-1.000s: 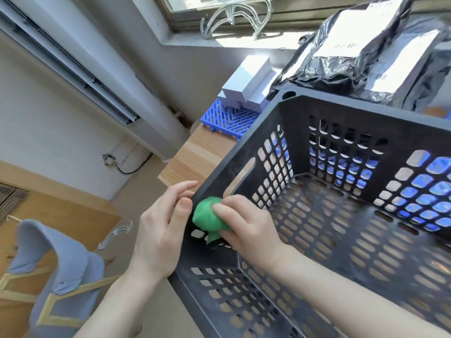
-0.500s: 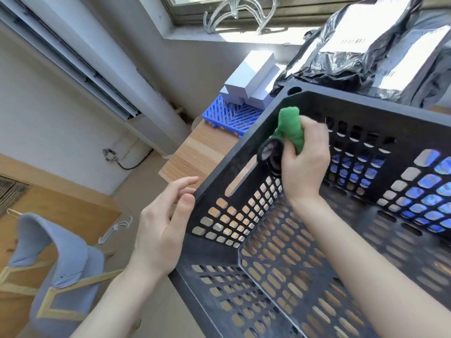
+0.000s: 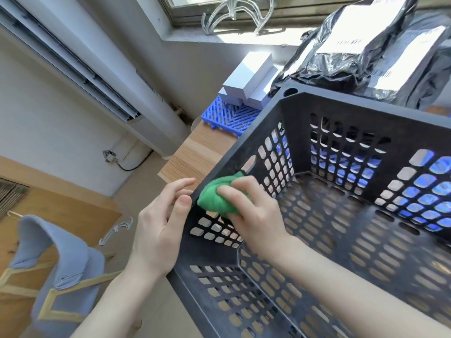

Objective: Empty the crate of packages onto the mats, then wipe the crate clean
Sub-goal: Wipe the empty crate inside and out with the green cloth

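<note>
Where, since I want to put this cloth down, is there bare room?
Bare: the crate floor, and the tabletop strip between blue mat and crate. Crowded: white boxes on the mat; black packages behind the crate.

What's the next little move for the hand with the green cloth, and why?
Probably slide the green cloth along that side wall toward the far corner. The right hand presses it on the inner wall of the crate near the rim, the left hand steadies the outside, and nothing lies inside.
</note>
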